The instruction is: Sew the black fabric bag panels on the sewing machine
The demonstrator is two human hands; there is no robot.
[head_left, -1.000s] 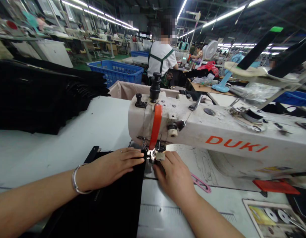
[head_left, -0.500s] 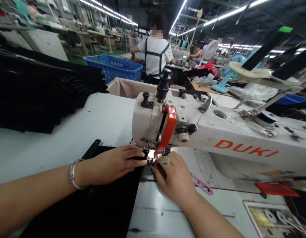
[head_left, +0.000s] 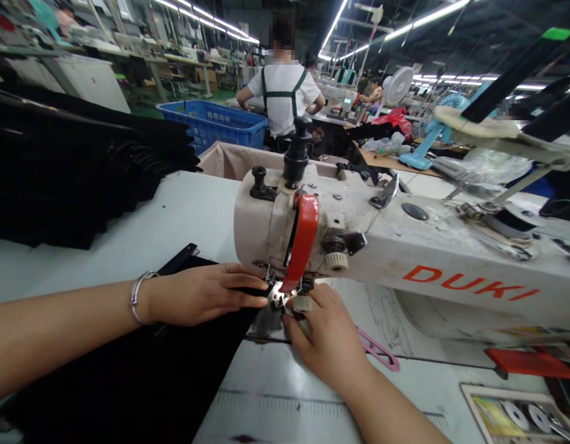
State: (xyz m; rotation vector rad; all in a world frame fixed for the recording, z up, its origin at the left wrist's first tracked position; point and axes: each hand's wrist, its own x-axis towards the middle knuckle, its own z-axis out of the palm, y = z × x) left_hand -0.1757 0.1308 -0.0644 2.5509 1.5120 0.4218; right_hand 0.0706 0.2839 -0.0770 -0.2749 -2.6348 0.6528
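Note:
Black fabric [head_left: 127, 376] lies on the sewing machine's table, its upper corner under the needle area. My left hand [head_left: 206, 295], with a silver bangle at the wrist, rests flat on it, fingers stretched towards the lit presser foot [head_left: 278, 300]. On the other side of the foot is my right hand [head_left: 328, 336], its fingers bent in close beside the machine's needle plate. A pale band wraps one of its fingers. Whatever lies between thumb and fingers is hidden. The white sewing machine [head_left: 381, 240] carries a red guard [head_left: 305, 240] above both hands.
Stacked black fabric [head_left: 58, 179] covers the table's left side. Pink thread snips [head_left: 379, 350] lie right of my right hand, near a bobbin tray [head_left: 511, 413]. Behind the machine are a blue basket [head_left: 215, 126], a fabric-lined bin [head_left: 248, 161] and a person [head_left: 285, 92] facing away.
The black fabric's lower part has swung left, uncovering more table and ruler marks. My left hand has turned slightly with it. The right hand stays by the foot. The view has shifted slightly.

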